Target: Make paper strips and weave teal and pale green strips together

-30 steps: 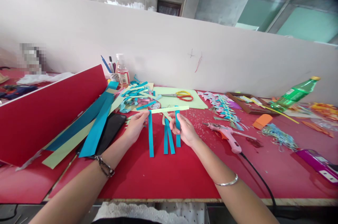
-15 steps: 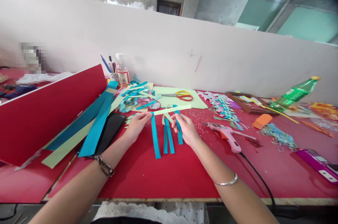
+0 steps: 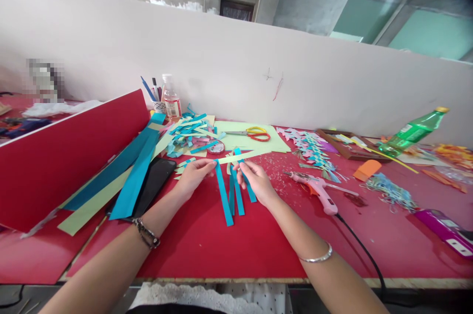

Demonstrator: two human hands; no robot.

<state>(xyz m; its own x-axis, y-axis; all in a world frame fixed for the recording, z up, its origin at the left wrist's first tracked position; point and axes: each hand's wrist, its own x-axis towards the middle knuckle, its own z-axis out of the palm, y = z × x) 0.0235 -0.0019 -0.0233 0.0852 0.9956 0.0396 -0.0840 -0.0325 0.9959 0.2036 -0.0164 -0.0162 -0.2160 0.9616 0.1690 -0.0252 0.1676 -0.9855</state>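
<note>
My left hand (image 3: 194,176) pinches the left end of a pale green paper strip (image 3: 240,157) where a blue strip (image 3: 224,193) hangs from it. My right hand (image 3: 254,182) is closed on the same green strip a little to the right, among more blue strips (image 3: 236,195) that slant down onto the red table (image 3: 229,250). The blue strips fan out below the green one, their lower ends resting on the table.
Long blue and green paper bands (image 3: 129,176) lie over a black phone (image 3: 155,186) at left, beside a red board (image 3: 66,156). Behind are paper scraps (image 3: 192,136), scissors (image 3: 253,133) and a small bottle (image 3: 172,102). A pink glue gun (image 3: 318,190) and green bottle (image 3: 414,131) lie right.
The leftmost blue strip has swung rightward at its lower end, from vertical to slanted towards the others. Both hands have shifted slightly closer together on the green strip.
</note>
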